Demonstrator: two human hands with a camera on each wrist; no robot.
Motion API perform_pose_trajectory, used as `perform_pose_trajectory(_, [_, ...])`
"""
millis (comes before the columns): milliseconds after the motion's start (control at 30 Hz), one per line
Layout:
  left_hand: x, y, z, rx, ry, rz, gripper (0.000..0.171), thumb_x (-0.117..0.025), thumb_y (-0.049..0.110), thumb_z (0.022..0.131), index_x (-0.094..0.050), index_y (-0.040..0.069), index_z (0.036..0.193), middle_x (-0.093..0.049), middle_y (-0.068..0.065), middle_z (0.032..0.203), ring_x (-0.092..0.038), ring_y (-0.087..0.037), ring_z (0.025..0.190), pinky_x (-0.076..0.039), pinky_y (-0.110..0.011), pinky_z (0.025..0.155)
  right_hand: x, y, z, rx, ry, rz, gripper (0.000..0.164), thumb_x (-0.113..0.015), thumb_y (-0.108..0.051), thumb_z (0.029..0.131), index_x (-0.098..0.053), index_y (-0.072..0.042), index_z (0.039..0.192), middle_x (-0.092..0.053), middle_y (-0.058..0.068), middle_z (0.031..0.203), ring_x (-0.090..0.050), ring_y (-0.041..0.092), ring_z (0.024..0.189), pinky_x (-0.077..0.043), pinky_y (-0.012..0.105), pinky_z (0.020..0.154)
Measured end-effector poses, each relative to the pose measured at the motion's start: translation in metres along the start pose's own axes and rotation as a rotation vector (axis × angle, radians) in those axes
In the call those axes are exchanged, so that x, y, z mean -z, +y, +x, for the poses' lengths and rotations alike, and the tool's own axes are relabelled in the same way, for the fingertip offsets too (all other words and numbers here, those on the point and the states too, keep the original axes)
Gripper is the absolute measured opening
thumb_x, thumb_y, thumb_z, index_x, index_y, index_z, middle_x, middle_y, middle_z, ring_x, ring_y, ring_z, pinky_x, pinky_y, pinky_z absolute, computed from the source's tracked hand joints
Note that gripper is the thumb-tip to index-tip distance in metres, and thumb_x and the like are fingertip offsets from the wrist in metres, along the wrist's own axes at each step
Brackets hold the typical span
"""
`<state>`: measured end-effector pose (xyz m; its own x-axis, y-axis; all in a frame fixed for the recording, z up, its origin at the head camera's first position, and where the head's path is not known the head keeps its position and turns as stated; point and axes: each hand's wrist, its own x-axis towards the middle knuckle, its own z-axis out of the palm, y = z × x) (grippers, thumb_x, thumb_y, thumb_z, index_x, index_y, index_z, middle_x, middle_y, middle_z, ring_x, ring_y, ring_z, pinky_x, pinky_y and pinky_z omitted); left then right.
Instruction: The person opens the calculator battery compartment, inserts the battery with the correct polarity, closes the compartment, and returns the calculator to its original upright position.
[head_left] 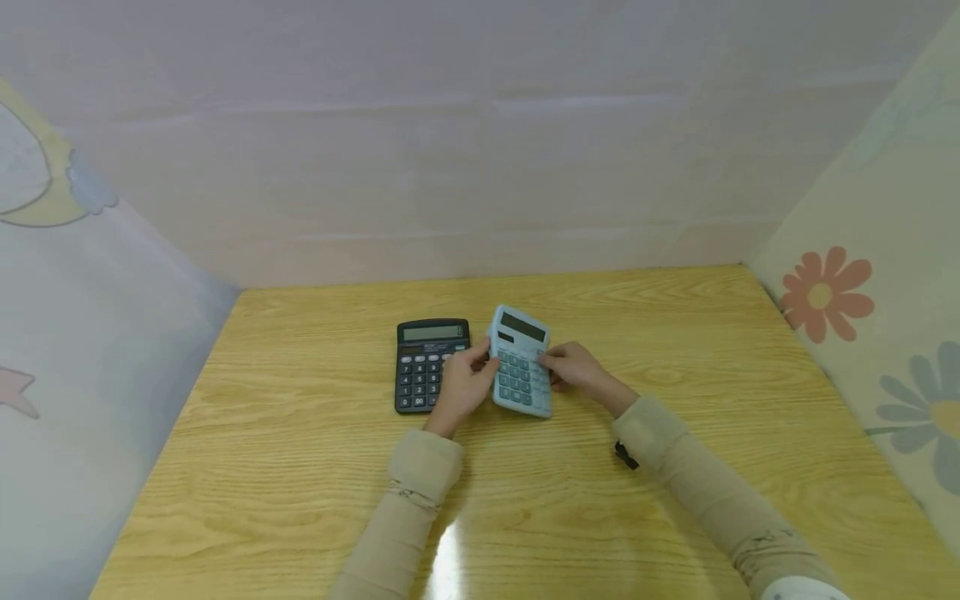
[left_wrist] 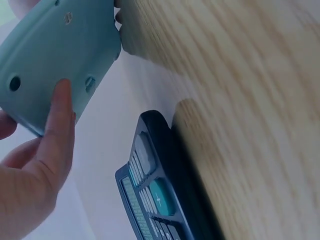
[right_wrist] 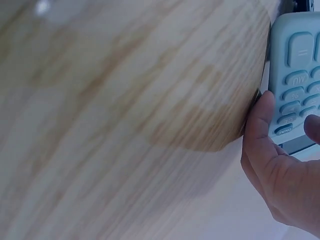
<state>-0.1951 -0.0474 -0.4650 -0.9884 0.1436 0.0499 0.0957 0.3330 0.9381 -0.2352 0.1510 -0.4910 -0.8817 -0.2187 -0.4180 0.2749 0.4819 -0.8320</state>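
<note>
A light blue calculator [head_left: 521, 363] is held tilted over the table between both hands, its keys and display facing up. My left hand [head_left: 468, 382] grips its left edge; the left wrist view shows a finger extended along the calculator's blue back [left_wrist: 75, 45]. On the opposite edge, my right hand [head_left: 576, 367] pinches it, with the thumb [right_wrist: 313, 128] over the key side and fingers at the edge. A dark calculator [head_left: 420, 367] lies face up to the left, partly covered by my left hand; its display reads 0.
The wood-grain table [head_left: 300, 492] reaches back to a pale cloth wall [head_left: 480, 192]. A small black object [head_left: 625, 455] lies beside my right sleeve. Printed cloth with flowers [head_left: 827, 294] stands along the right side, and another printed cloth [head_left: 112, 333] on the left.
</note>
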Motion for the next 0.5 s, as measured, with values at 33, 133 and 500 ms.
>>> perform_pose_trajectory(33, [-0.001,0.000,0.000,-0.002,-0.001,0.016,0.041,-0.055,0.006,0.089,-0.047,-0.006,0.127,-0.062,-0.021,0.106,-0.062,-0.026,0.090,-0.051,-0.029,0.072,0.001,0.000,0.000,0.007,0.011,-0.010,0.035,-0.047,-0.017,0.095,-0.055,0.011,0.114,-0.054,0.009,0.073,-0.053,0.019,0.065,-0.050,0.033,0.063])
perform_pose_trajectory(133, [-0.003,0.000,0.001,-0.002,-0.006,0.063,0.040,-0.056,0.006,0.088,-0.048,-0.006,0.126,-0.065,-0.017,0.094,-0.063,-0.023,0.080,-0.050,-0.026,0.065,0.006,0.001,-0.001,0.022,0.031,-0.024,0.032,-0.047,-0.015,0.095,-0.057,0.011,0.112,-0.055,0.009,0.073,-0.053,0.019,0.065,-0.049,0.033,0.063])
perform_pose_trajectory(500, [-0.007,-0.002,0.003,0.048,-0.068,0.089,0.042,-0.053,0.006,0.090,-0.044,-0.004,0.130,-0.062,-0.014,0.090,-0.055,-0.015,0.070,-0.046,-0.024,0.049,0.019,0.006,-0.003,0.012,0.058,-0.093,0.030,-0.046,-0.009,0.094,-0.056,0.011,0.114,-0.059,0.013,0.080,-0.058,0.021,0.068,-0.052,0.032,0.063])
